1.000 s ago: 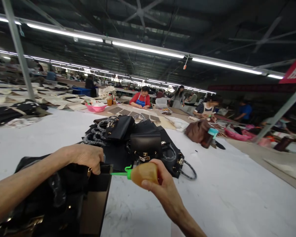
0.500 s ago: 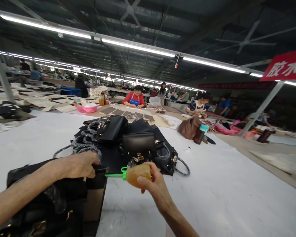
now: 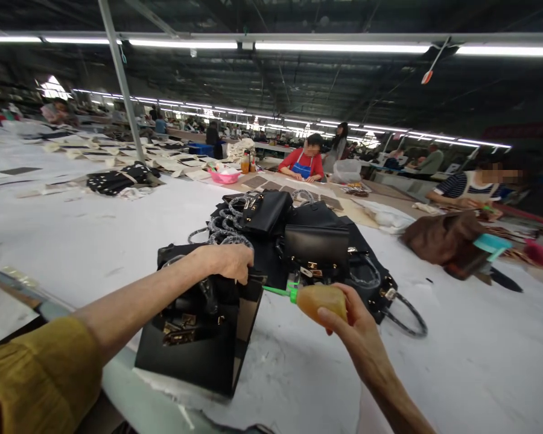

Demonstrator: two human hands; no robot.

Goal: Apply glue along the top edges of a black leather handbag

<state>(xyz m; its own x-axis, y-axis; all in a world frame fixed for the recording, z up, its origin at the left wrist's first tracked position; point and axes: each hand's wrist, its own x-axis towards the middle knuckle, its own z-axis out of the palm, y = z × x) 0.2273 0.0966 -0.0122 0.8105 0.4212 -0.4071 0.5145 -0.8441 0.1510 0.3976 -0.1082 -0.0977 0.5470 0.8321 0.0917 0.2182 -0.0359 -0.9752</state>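
My right hand [image 3: 355, 319] is closed around a squeeze bottle [image 3: 319, 303] of amber liquid, held on its side. Its thin green nozzle points left, with the tip at the upper side edge of a black handbag [image 3: 187, 352]. That bag stands in front of me, gold hardware on its front and a brown strip down its open side. At the bag's top corner my left hand [image 3: 230, 260] is closed, fingers curled down on the edge; the fingertips are partly hidden. Just beyond lie more black handbags [image 3: 317, 247] with plastic-wrapped handles.
A white-covered table [image 3: 298, 374] spreads around the bags. To the right sit a brown bundle [image 3: 438, 238] and a dark bottle with a turquoise lid [image 3: 493, 244]. A pink basin [image 3: 225, 176] stands farther back. Across the table, a person in red [image 3: 301, 163] works.
My view has swung left and the scene sits farther right, showing more of the near handbag and my left sleeve. Both hands keep their holds; the nozzle stays at the bag's edge.
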